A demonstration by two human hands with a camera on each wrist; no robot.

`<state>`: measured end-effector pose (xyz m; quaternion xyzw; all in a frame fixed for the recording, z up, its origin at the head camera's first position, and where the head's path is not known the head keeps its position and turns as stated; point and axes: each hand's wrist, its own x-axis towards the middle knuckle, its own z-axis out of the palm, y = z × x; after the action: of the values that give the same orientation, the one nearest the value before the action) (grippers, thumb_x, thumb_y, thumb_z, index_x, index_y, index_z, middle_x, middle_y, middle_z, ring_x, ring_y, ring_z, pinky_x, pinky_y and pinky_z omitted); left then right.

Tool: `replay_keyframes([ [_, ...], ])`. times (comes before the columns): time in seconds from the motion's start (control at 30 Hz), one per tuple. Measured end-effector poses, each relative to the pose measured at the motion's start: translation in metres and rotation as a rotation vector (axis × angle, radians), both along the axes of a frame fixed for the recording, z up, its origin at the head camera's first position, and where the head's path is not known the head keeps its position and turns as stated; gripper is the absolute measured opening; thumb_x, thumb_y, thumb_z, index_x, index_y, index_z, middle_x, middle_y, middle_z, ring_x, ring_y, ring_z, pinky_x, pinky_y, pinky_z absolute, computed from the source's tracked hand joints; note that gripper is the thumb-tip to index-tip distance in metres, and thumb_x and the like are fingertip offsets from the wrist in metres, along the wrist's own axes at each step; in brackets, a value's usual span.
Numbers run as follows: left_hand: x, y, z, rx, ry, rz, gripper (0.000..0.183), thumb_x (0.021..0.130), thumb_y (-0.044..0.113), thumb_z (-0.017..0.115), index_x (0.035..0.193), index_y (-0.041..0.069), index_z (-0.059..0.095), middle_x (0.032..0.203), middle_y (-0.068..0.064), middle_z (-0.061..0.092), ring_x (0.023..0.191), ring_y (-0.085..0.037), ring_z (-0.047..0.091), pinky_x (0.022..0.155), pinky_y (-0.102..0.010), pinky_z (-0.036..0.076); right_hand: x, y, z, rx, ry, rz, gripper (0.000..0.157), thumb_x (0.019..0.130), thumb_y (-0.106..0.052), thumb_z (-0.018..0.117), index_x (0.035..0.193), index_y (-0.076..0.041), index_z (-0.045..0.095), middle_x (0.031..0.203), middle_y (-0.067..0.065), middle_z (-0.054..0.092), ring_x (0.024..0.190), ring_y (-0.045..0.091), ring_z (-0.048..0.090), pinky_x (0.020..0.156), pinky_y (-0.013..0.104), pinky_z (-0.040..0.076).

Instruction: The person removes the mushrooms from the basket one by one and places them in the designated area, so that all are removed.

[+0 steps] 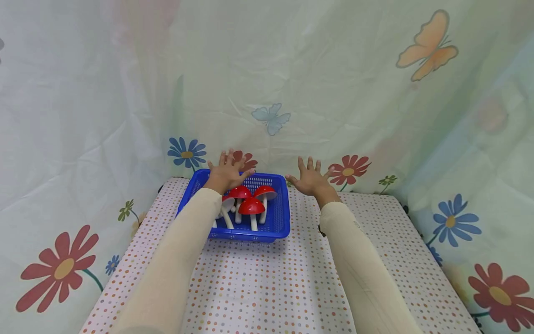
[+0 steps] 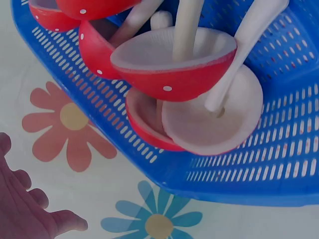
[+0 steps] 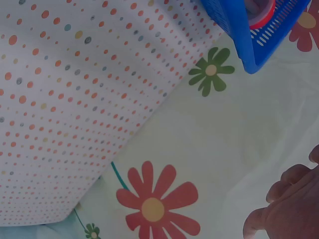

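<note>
– Nearest?
– Cream sleeves [image 1: 177,260], reaching forward over a polka-dotted worktop [image 1: 267,287].
– Then?
– A blue perforated basket [image 1: 246,236], sitting left of centre on the worktop, toward the far edge. Probably light and slightly flexible plastic; best lifted by the rim, from two opposite sides.
– And inside it?
– Toy mushrooms [image 1: 251,207], red caps and white stems, leaning together. Seem rigid and fairly light; glossy caps, so possibly slippery. Better to pinch a stem just below its cap, gently, in case of a weak joint.
– Farther on?
– Left hand [image 1: 225,176] and right hand [image 1: 310,181], both holding nothing, fingers spread wide. In the left wrist view, a clear gap between left hand and basket; right hand off to the basket's right, apart from it.
– Behind everything?
– A floral backdrop [image 1: 333,69], hanging at the worktop's far edge.
</note>
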<state>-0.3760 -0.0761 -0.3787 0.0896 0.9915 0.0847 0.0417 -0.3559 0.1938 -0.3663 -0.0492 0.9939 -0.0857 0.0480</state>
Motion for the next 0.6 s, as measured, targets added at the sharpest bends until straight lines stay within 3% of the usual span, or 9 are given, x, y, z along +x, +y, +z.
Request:
replay_keyframes([
  [0.2, -0.003, -0.001, -0.004, 0.011, -0.010, -0.002, 0.081, 0.092, 0.075, 0.021, 0.159, 0.029, 0.013, 0.167, -0.013, -0.004, 0.154, -0.037, -0.006, 0.115, -0.073, 0.004, 0.000, -0.001, -0.002, 0.000, 0.000, 0.007, 0.084, 0.100, -0.062, 0.031, 0.159, -0.014, -0.003, 0.164, 0.023, -0.005, 0.150, 0.049, -0.006, 0.109, 0.076, -0.013],
  [0.3, -0.006, -0.006, -0.005, 0.049, -0.002, -0.032, 0.073, 0.098, 0.066, 0.028, 0.159, 0.027, 0.018, 0.167, -0.012, 0.008, 0.154, -0.037, 0.003, 0.116, -0.072, 0.009, 0.003, 0.001, -0.004, -0.023, -0.001, 0.035, 0.083, 0.100, -0.061, 0.031, 0.159, -0.015, -0.005, 0.165, 0.023, -0.004, 0.150, 0.049, -0.007, 0.109, 0.076, -0.015],
  [0.37, -0.007, -0.015, -0.006, 0.128, 0.027, -0.036, 0.065, 0.101, 0.055, 0.036, 0.156, 0.022, 0.029, 0.163, -0.011, 0.026, 0.151, -0.036, 0.023, 0.116, -0.065, 0.022, 0.007, 0.003, -0.008, -0.054, 0.001, 0.070, 0.083, 0.100, -0.061, 0.030, 0.159, -0.015, -0.006, 0.165, 0.023, -0.004, 0.150, 0.048, -0.008, 0.108, 0.076, -0.015],
  [0.47, -0.006, -0.037, -0.006, 0.310, 0.088, 0.016, 0.049, 0.103, 0.037, 0.043, 0.145, 0.014, 0.049, 0.147, -0.012, 0.052, 0.136, -0.034, 0.049, 0.111, -0.056, 0.039, 0.018, 0.007, -0.016, -0.134, 0.008, 0.132, 0.082, 0.101, -0.058, 0.035, 0.159, -0.015, -0.004, 0.165, 0.023, -0.003, 0.150, 0.049, -0.008, 0.107, 0.078, -0.014],
  [0.53, -0.003, -0.059, -0.007, 0.440, 0.143, 0.089, 0.042, 0.103, 0.031, 0.043, 0.136, 0.010, 0.058, 0.137, -0.013, 0.061, 0.125, -0.034, 0.057, 0.105, -0.050, 0.047, 0.026, 0.010, -0.025, -0.190, 0.011, 0.167, 0.083, 0.101, -0.055, 0.040, 0.159, -0.015, -0.002, 0.165, 0.023, -0.001, 0.150, 0.049, -0.006, 0.107, 0.079, -0.011],
  [0.6, 0.000, -0.083, -0.012, 0.545, 0.174, 0.170, 0.039, 0.103, 0.027, 0.042, 0.131, 0.008, 0.061, 0.133, -0.016, 0.062, 0.123, -0.036, 0.058, 0.105, -0.052, 0.046, 0.034, 0.011, -0.035, -0.237, 0.010, 0.194, 0.084, 0.100, -0.053, 0.044, 0.159, -0.014, 0.000, 0.165, 0.023, 0.000, 0.150, 0.050, -0.004, 0.108, 0.080, -0.007],
])
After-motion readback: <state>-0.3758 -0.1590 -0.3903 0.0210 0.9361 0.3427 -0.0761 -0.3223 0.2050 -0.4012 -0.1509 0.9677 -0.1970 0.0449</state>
